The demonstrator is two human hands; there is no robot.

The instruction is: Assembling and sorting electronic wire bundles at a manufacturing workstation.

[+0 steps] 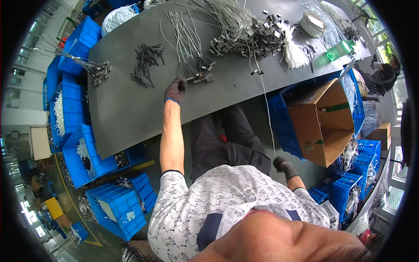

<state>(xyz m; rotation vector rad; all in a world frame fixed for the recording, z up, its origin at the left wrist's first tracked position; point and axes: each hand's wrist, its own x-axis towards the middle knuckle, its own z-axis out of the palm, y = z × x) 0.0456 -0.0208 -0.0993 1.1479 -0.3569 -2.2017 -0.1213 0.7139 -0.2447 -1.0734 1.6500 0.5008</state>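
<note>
Wire bundle [187,48]: light grey, loose strands, fanned out on the surface [126,113], lower ends toward its near edge. Connectors [209,78]: small, blocky, dark and silvery, clustered by those ends. White cable [268,111]: thin, single, drapes over surface's near edge, slightly bowed.

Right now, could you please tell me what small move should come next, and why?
Perhaps bring the right hand up to the table: a white wire runs off its edge toward that hand, while the left hand is over the tabletop.
</note>
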